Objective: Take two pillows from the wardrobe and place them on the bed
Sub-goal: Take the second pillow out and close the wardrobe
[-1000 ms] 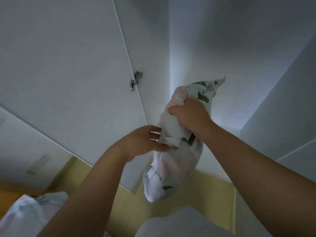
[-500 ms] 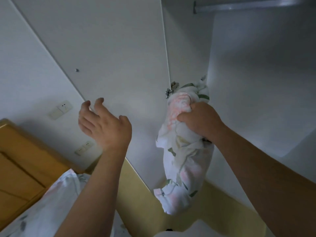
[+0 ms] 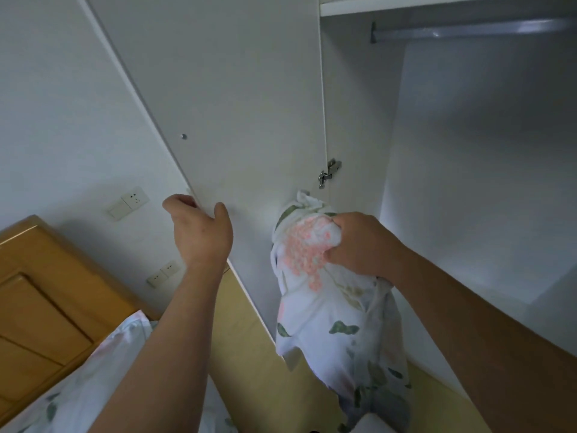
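Pillow [image 3: 331,307] (floral case, bunched) hangs before the open wardrobe [image 3: 468,182], clenched at its top in the right hand [image 3: 359,245]. Left hand [image 3: 199,232] curls round the door edge [image 3: 193,195].

Floral bedding [image 3: 93,376] on bed [image 3: 40,310]

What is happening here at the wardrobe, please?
A person stands at the open wardrobe. The right hand is clenched on the top of a floral pillow, which hangs down in front of the opening. The left hand grips the edge of the wardrobe door, fingers wrapped around it. Floral bedding shows at lower left; the pillow is not on the bed yet.
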